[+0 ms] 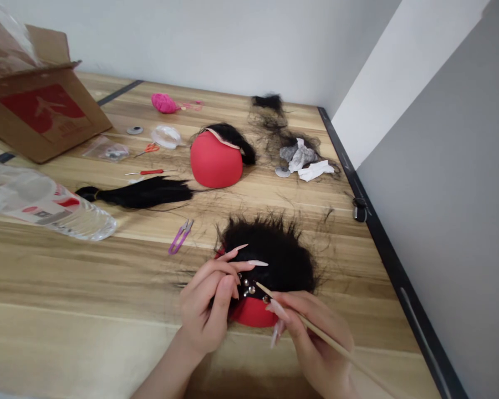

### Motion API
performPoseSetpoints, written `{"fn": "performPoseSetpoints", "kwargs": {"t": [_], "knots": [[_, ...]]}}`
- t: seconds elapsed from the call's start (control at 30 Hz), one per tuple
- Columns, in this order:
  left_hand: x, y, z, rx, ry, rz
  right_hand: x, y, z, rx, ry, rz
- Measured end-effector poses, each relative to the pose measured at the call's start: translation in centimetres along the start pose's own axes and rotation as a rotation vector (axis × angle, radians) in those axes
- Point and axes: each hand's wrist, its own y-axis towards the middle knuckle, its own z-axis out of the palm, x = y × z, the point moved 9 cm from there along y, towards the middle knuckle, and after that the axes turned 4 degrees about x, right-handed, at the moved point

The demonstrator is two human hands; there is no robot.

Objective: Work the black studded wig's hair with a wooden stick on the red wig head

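Observation:
A red cap-like form [255, 313] bears thick, spiky black hair [270, 249] and lies before me. Several shiny round silver studs [251, 290] sit on a dark patch near its front edge. In my right hand [316, 332] is a thin wooden stick [336, 346], held like a pen, its pointed tip at the studs. My left hand [208, 299] rests against the left side of the hair. Two of its long-nailed fingers lie over the hair while the thumb presses in close to other fingers; what is between them is hidden.
Behind stands another red form [216, 160] with black hair. Leftward lie purple thread snips [181, 237], a black hair bundle [145, 192], a red-handled hook [149, 172], orange scissors [149, 148], a water bottle [45, 202] and a cardboard box [45, 111]. Crumpled tissue [303, 158] sits back right.

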Motion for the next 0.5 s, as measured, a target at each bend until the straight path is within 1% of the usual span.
{"fn": "performPoseSetpoints", "kwargs": {"t": [0.1,0.33,0.4,0.5], "knots": [[0.0,0.0,0.0,0.003,0.002,-0.002,-0.2,-0.2,0.2,0.021,0.026,0.009],[0.0,0.1,-0.1,0.003,0.007,-0.011,1.1,0.0,0.4,0.11,-0.067,-0.104],[0.0,0.0,0.0,0.001,0.004,-0.014,1.2,-0.1,0.3,0.114,-0.095,-0.143],[0.1,0.0,-0.1,-0.004,0.002,-0.022,1.0,-0.4,0.0,0.085,-0.119,-0.168]]}}
